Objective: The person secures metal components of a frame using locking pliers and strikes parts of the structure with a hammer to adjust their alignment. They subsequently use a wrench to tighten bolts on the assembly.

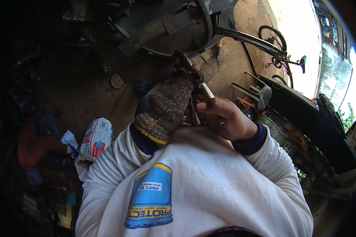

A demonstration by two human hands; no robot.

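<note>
Two hands are meeting just on the near side of the dark metal hoop [208, 24]. The gloved left hand [166, 102] is wrapping its grip around a knurled metal tool [208, 91], which is slanting down from the hoop's near rim. The bare right hand [225, 116] is holding a dark metal piece [194, 112] in a narrow thumb-and-finger grip, farther from the hoop; the piece's full shape is hiding behind the fingers. The loose knit could be slipping or snagging on the shaft, and a sudden slip could be pinching the unprotected thumb between the metal parts. Left of the hoop and nearer the body, a white sack [97, 138] is showing small print with blue and red patches. Nearer than the hoop, the white shirt [225, 177] is bearing a blue-and-yellow bucket print [150, 193] with upside-down lettering.
</note>
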